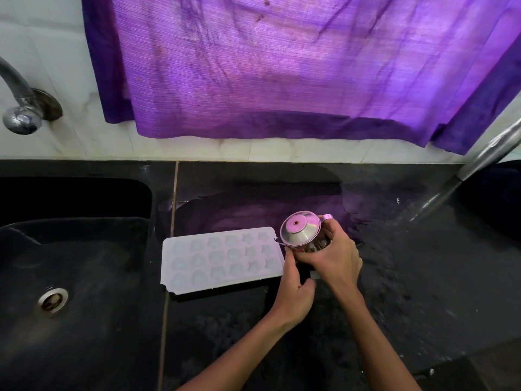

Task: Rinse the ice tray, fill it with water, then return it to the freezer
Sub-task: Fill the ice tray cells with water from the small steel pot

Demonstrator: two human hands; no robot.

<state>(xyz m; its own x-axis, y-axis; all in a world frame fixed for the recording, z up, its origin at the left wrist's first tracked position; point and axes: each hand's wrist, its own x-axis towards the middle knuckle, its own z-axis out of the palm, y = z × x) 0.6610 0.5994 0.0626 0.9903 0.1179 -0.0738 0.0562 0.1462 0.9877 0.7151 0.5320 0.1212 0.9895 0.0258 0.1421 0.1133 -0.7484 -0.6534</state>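
Head view shows our right hand [335, 253] curled around a steel jug [303, 232] tipped toward the ice tray [222, 259], spout at the tray's right end. Our left hand [294, 294] sits just below that same corner, fingers curled; whether it pinches the tray rim we cannot tell. The tray lies flat on the black counter [394, 277], just right of the sink [79, 249]. We judge a slow, low pour best, steadying the tray. Its left edge nearly overhangs the sink lip; open counter lies right of the tray.
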